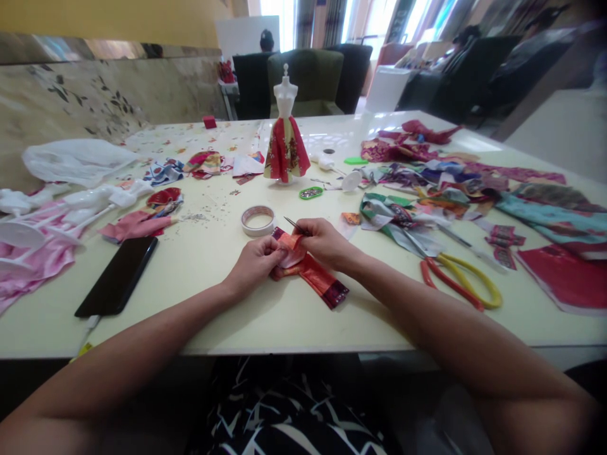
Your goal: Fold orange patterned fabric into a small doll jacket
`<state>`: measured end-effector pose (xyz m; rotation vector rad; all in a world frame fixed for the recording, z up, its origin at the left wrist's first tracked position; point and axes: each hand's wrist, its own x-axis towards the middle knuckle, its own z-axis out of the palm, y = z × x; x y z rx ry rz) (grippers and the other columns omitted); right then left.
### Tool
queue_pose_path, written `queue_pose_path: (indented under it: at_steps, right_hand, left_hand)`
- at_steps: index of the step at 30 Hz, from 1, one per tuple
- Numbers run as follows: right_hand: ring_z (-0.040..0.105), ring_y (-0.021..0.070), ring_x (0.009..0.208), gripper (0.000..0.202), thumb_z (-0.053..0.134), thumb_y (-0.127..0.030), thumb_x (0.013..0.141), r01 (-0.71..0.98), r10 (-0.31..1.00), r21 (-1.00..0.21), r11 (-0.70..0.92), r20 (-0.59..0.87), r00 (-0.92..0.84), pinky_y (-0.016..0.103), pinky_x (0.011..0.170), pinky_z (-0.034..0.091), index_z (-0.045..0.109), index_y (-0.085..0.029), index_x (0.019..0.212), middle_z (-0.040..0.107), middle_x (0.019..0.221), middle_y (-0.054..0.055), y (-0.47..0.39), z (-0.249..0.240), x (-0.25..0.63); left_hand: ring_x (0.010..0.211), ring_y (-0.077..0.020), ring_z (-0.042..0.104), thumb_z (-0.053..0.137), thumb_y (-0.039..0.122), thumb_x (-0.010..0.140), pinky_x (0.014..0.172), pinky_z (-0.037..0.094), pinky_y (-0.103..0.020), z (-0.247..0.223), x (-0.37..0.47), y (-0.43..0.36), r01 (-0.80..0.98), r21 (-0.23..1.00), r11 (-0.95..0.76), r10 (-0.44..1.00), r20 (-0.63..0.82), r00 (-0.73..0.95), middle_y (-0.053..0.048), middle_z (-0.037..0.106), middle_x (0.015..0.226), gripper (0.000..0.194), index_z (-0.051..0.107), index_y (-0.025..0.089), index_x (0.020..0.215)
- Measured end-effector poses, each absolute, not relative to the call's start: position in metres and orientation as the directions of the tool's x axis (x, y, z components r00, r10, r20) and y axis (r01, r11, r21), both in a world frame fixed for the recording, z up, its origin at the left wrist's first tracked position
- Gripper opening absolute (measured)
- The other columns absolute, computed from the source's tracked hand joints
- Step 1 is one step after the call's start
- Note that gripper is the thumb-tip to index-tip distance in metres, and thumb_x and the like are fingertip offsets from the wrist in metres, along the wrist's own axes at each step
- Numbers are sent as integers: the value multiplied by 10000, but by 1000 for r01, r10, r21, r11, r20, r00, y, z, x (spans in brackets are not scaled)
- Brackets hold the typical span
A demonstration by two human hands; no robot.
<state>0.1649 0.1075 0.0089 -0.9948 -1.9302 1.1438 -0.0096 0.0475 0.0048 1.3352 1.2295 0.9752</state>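
My left hand (pixel 256 264) is closed, pinching the edge of a small orange-red cloth piece (pixel 318 275) with dark purple patterned ends. In my right hand (pixel 325 242) is a thin, pointed metal tool (pixel 291 223), its tip sticking out to the left; whether it is a pair of tweezers I cannot tell. Those right fingers also rest against the folded cloth. Just beyond my left hand lies a roll of tape (pixel 258 221). Farther back, a white dress form (pixel 286 101) wears a red and cream skirt (pixel 286 150).
Scissors (pixel 467 278) and heaped fabric scraps (pixel 403 215) lie at right. At left are a phone (pixel 117 276) with its cable, white mannequin parts (pixel 90 199) and pink cloth (pixel 52 253). Tiny beads (pixel 208 215) are scattered near a green tray (pixel 311 193). People sit in the background.
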Motion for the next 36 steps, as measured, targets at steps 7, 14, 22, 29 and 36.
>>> queue_pose_path:
  at_steps: [7, 14, 22, 29, 36]
  right_hand:
    - [468, 118, 650, 152, 428, -140, 605, 314, 837, -850, 423, 234, -494, 225, 604, 348, 571, -149, 654, 540, 632, -23, 108, 13, 167]
    - [589, 146, 770, 223, 565, -200, 830, 317, 657, -676, 665, 328, -679, 245, 709, 392, 705, -154, 997, 690, 860, 36, 99, 30, 174]
    - [377, 89, 530, 348, 646, -397, 810, 424, 769, -799, 427, 75, -635, 225, 506, 289, 718, -141, 1035, 457, 580, -46, 112, 49, 194]
    - [430, 117, 471, 79, 637, -243, 715, 712, 785, -673, 203, -323, -529, 232, 415, 246, 669, -174, 696, 533, 537, -1, 117, 23, 182]
    - [430, 117, 461, 51, 629, -184, 677, 761, 740, -623, 181, -423, -523, 221, 389, 265, 679, -182, 684, 525, 526, -2, 125, 29, 193]
  left_hand:
    - [503, -115, 607, 648, 352, 822, 506, 504, -208, 7, -11, 49, 92, 988, 125, 979, -138, 148, 3, 626, 557, 247, 520, 164, 726]
    - [465, -84, 547, 584, 269, 798, 441, 430, -173, 11, -15, 48, 136, 980, 145, 985, -156, 76, -23, 649, 586, 164, 619, 144, 698]
    - [426, -67, 501, 579, 169, 736, 387, 362, -156, 14, -22, 50, 244, 956, 163, 985, -172, 16, -2, 628, 568, 75, 650, 144, 733]
    - [436, -102, 548, 553, 167, 775, 390, 411, -187, 13, -22, 53, 285, 945, 161, 986, -168, 1, 19, 659, 637, 93, 530, 197, 860]
    - [672, -125, 564, 625, 239, 779, 581, 409, -211, 16, -42, 44, 639, 769, -26, 999, 33, 0, -2, 669, 772, 62, 639, 184, 804]
